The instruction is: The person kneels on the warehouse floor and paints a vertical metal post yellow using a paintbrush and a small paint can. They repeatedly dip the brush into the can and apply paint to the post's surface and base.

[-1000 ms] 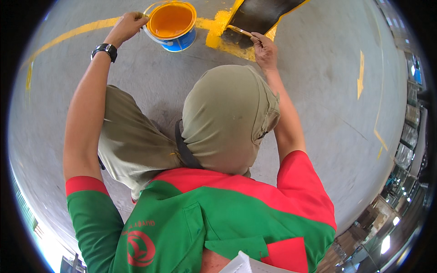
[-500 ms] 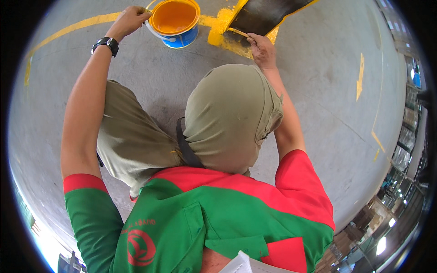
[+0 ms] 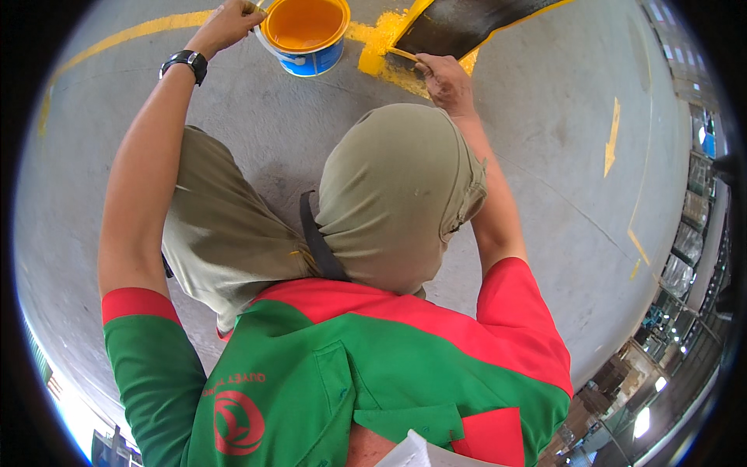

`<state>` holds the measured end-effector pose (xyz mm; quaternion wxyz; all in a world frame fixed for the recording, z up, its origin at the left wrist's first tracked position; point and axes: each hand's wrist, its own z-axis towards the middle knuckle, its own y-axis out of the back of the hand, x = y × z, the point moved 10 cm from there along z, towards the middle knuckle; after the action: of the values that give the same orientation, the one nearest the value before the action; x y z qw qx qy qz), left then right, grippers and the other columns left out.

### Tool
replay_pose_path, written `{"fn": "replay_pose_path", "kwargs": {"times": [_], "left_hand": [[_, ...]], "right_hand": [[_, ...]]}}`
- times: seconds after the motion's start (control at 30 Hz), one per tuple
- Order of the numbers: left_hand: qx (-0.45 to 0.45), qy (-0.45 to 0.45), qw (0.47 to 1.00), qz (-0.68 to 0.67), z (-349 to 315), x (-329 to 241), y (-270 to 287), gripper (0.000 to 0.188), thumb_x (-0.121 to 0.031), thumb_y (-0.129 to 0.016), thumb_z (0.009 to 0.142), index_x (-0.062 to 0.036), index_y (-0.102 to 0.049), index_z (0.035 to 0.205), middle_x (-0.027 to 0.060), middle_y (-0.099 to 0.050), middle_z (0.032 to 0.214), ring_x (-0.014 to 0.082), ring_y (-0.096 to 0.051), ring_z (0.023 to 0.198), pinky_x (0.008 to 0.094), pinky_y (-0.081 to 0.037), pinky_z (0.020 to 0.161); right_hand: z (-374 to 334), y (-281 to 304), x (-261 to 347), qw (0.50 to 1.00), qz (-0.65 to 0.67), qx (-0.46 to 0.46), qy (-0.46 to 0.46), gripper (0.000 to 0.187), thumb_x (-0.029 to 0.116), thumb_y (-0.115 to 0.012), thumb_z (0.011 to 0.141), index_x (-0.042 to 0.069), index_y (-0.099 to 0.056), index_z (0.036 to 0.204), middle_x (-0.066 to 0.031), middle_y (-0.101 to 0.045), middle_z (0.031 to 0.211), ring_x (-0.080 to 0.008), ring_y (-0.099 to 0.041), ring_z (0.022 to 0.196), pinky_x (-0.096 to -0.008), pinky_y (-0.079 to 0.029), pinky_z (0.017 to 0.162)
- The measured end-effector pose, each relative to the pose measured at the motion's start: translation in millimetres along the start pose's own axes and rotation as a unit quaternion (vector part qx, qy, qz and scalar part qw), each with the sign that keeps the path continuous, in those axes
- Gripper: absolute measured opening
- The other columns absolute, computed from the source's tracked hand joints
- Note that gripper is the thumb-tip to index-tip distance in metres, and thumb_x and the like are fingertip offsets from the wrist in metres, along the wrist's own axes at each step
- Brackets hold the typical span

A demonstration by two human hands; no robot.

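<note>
My left hand point(image 3: 227, 25) is closed on the pale handle at the left side of a blue paint bucket point(image 3: 317, 61). The bucket stands tilted toward me, with orange-yellow paint inside and smeared round its rim. To the right, my right hand point(image 3: 450, 84) pinches a thin yellow-stained stick point(image 3: 402, 54), seemingly the handle of a paintbrush; its far end merges with the yellow paint. That end meets the lower corner of a dark plate point(image 3: 455, 27) with yellow-painted edges. Yellow paint point(image 3: 379, 64) covers the floor round that corner.
A curved yellow line point(image 3: 132, 35) runs along the grey floor point(image 3: 545, 156) at the far left. On the right lies a yellow arrow marking point(image 3: 612, 138). Racks with wrapped goods point(image 3: 689, 233) line the right rim. My bent knees point(image 3: 397, 194) fill the middle.
The whole view has shifted slightly, with the bucket and both hands sitting a little higher. My right hand has moved slightly closer to the plate's corner, and less of the stick shows.
</note>
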<state>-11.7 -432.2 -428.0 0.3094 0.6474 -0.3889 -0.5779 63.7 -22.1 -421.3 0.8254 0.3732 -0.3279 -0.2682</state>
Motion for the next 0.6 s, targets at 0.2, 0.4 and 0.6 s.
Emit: {"fn": "replay_pose_path", "kwargs": {"times": [0.2,0.4,0.6], "left_hand": [[0.009,0.03,0.999,0.014,-14,-32,20,0.043,-0.034,-0.066,0.09,0.0053,-0.074,0.104,0.0245,-0.075,0.094,0.0319,-0.074,0.087,0.0429,-0.057,0.081],[0.013,0.048,0.998,0.023,-19,-38,23,0.043,-0.035,-0.066,0.091,0.0046,-0.075,0.104,0.024,-0.075,0.093,0.0322,-0.074,0.086,0.0429,-0.057,0.081],[0.014,0.031,0.999,0.016,-17,-37,19,0.042,-0.035,-0.066,0.091,0.0035,-0.075,0.104,0.0233,-0.076,0.093,0.0326,-0.074,0.087,0.0432,-0.058,0.081]], "right_hand": [[1,-24,6,0.99,-0.126,0.057,0.002,0.015,0.017,-0.071,0.091,0.01,-0.069,0.104,-0.0078,-0.072,0.087,-0.0299,-0.065,0.085,-0.0425,-0.052,0.076],[7,-28,15,0.998,-0.04,0.044,0.025,0.012,0.019,-0.07,0.092,0.01,-0.067,0.099,-0.0079,-0.071,0.087,-0.0292,-0.065,0.084,-0.0432,-0.051,0.075],[-1,-44,-10,0.981,-0.151,0.104,-0.069,0.019,0.018,-0.072,0.092,0.008,-0.071,0.108,-0.0122,-0.072,0.088,-0.0328,-0.066,0.085,-0.0448,-0.052,0.076]]}}
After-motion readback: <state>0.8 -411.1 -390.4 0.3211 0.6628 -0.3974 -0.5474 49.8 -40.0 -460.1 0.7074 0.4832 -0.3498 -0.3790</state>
